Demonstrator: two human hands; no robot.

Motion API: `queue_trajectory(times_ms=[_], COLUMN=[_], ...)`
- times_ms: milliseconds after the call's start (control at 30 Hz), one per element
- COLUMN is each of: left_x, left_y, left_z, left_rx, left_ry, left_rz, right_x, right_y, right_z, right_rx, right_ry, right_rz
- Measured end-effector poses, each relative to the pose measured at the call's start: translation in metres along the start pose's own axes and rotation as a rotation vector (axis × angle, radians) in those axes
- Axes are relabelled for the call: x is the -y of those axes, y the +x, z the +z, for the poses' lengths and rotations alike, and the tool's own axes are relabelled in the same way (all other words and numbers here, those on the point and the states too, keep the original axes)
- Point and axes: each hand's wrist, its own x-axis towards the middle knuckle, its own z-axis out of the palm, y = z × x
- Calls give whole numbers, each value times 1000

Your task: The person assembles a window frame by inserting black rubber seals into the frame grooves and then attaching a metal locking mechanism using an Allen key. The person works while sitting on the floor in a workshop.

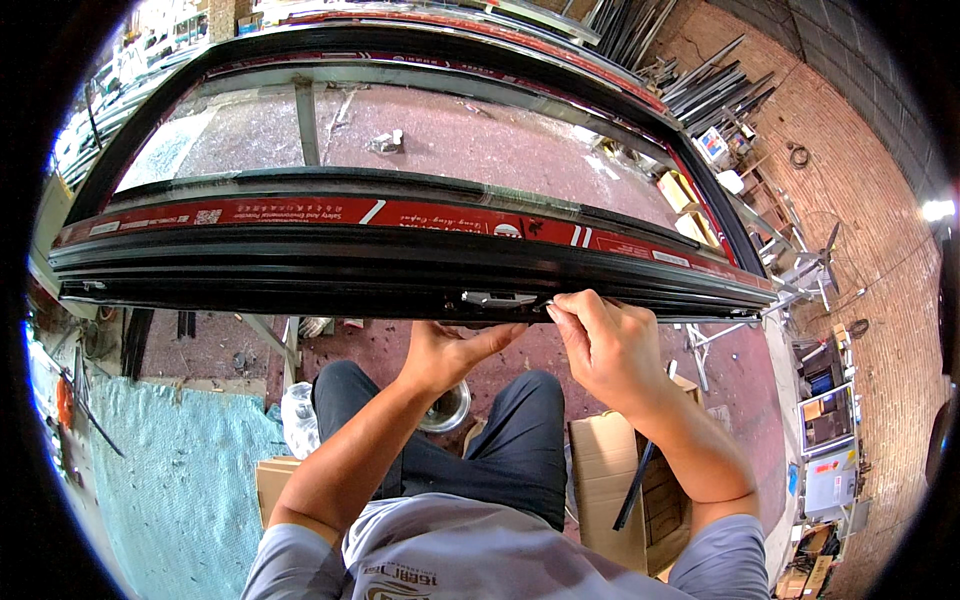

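A large black metal frame (300, 270), like a window or door frame, lies across in front of me, with red printed film (340, 212) along its near bar. Set in the near bar's outer face is a small silver elongated fitting (498, 298). My right hand (612, 345) is at the right end of this fitting, thumb and forefinger pinched together; what they hold, if anything, is too small to make out. Just below the bar, my left hand (450, 355) has its thumb stretched rightward along the lower edge. Its other fingers are hidden behind the frame.
Open cardboard boxes (610, 480) stand by my right leg, a black strip (633, 485) leaning over them. Between my knees is a round metal bowl (447, 408). Teal sheeting (180, 470) covers the floor at left. Long profiles (705, 90) are piled far right, near a standing fan (822, 262).
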Motion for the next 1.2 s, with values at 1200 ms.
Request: queue_trajectory(times_ms=[1200], left_x=[-1], left_y=[1], left_z=[2], left_rx=[-18], left_ry=[14], left_rz=[81], right_x=[-10], right_y=[8], right_z=[-3], right_rx=[51], right_ry=[-152], right_rz=[-170])
